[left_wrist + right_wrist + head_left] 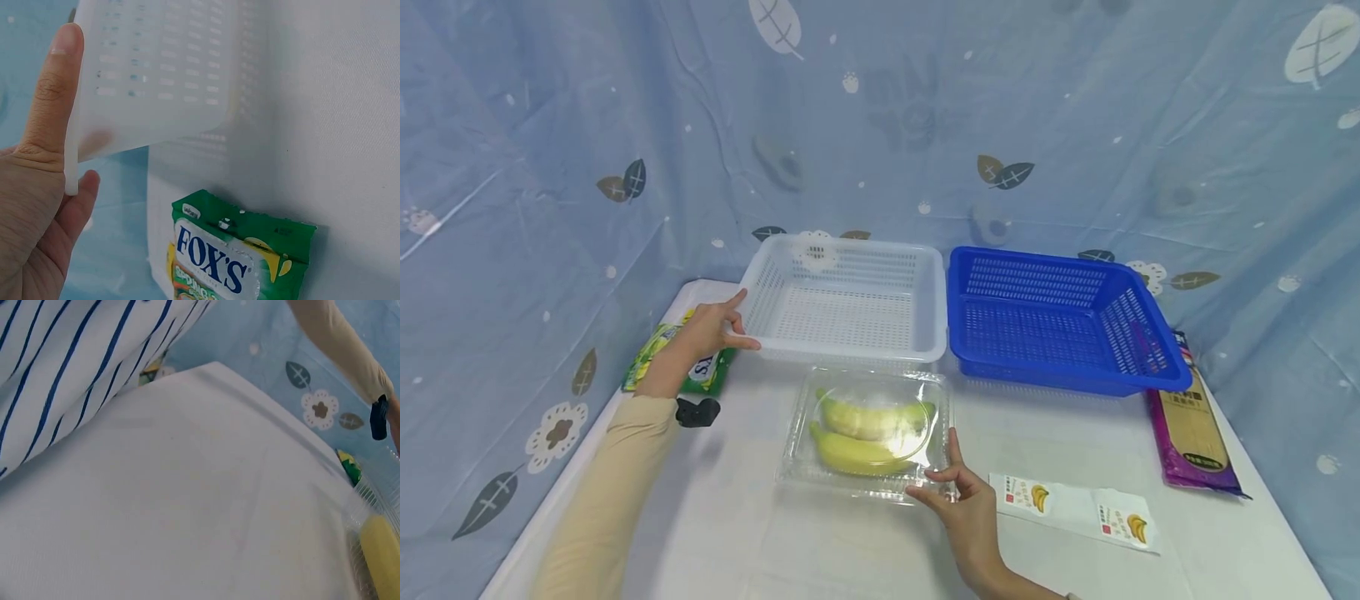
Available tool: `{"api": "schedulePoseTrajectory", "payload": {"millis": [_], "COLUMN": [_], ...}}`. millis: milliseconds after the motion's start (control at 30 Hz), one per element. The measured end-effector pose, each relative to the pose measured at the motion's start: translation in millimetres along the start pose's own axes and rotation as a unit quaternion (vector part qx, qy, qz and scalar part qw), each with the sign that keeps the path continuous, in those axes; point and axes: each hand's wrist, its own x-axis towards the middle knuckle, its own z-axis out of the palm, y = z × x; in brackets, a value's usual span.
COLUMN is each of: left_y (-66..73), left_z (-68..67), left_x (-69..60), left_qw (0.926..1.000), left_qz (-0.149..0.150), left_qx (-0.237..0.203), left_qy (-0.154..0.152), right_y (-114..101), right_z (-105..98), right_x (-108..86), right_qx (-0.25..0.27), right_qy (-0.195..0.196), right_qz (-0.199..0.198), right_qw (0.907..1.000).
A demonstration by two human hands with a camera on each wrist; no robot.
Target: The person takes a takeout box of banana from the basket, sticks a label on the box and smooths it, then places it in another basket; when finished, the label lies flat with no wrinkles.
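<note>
Backdrop: leaf-print cloth (880,167) is hanging beyond the table (715,533).
Left hand (705,327): you're pinching the white basket (850,321) by its left rim.
Right hand (967,504): you're gripping the clear box (887,377) by its near right corner.
Right wrist view: alone is showing you striped fabric (75,369).
Clear box: sitting just near of the white basket, holding two bananas (853,457).

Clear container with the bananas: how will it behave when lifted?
The clear container looks thin-walled, so it would probably flex if squeezed. Its glossy surface may be slippery for the right hand at its corner. The two bananas have space around them, so they could slide inside if it tilts.
</note>
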Motion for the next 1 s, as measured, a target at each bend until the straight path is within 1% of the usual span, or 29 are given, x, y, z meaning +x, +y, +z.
{"api": "schedulePoseTrajectory", "payload": {"millis": [133, 367, 500, 633, 733, 1000], "left_y": [1.9, 2.8, 2.9, 3.5, 2.7, -0.5], "left_z": [-1.0, -2.6, -1.9, -2.3, -2.4, -0.4], "left_x": [-0.1, -0.1, -0.8, -1.1, -1.6, 0.7], "left_qw": [1.0000, 1.0000, 1.0000, 0.9999, 0.9998, 0.9999], "left_qz": [0.001, 0.003, -0.003, -0.014, -0.017, -0.001], "left_qx": [0.002, -0.004, -0.002, 0.003, 0.005, 0.011], "left_qy": [0.000, -0.003, -0.006, -0.009, -0.010, -0.003], "right_y": [6.7, 9.8, 11.0, 10.8, 10.2, 11.4], "right_z": [3.4, 7.8, 10.6, 15.4, 19.7, 26.7], "right_x": [-1.0, -3.4, -4.5, -5.8, -6.4, -5.7], "right_qx": [0.014, 0.035, 0.033, 0.030, 0.030, 0.039], "right_qy": [0.003, 0.004, 0.002, -0.009, -0.016, -0.011], "right_qz": [-0.010, -0.006, -0.009, -0.005, -0.003, -0.013], "right_qw": [0.9998, 0.9993, 0.9994, 0.9995, 0.9994, 0.9991]}}
